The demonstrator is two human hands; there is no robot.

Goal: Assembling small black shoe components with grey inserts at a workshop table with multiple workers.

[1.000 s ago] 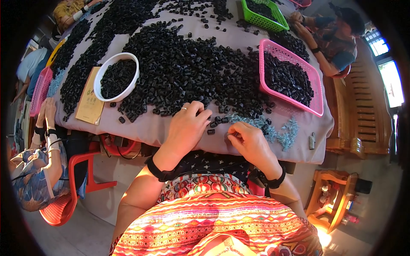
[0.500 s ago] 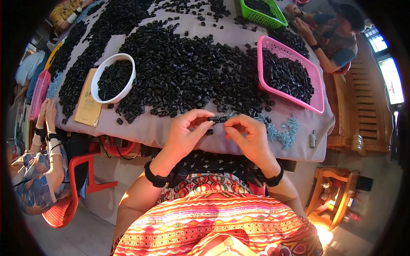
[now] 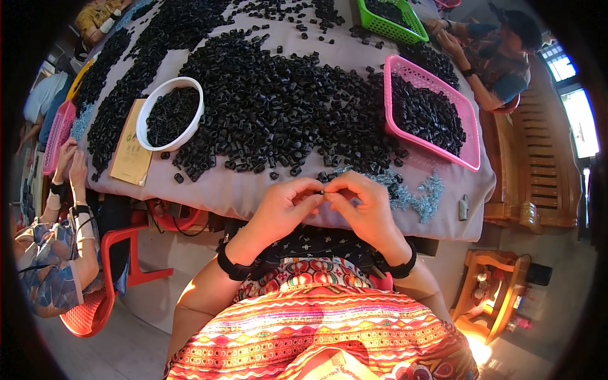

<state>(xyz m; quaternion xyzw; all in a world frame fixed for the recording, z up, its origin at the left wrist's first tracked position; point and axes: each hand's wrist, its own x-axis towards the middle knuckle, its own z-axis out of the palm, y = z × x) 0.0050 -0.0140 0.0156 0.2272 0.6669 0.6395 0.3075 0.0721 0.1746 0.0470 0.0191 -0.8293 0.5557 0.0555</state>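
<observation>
A cloth-covered counter (image 3: 231,193) carries heaped black pieces (image 3: 266,104), a pink basket (image 3: 470,136) toward its right edge. Over the near edge, the left hand's (image 3: 284,204) grip pinches one small black piece (image 3: 322,192), meeting the right hand's (image 3: 367,201) pressed-together fingertips.

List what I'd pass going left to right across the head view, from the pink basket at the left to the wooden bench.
Pink basket, tan booklet, white bowl, left hand, small dark piece, right hand, larger pink basket, wooden bench.
</observation>
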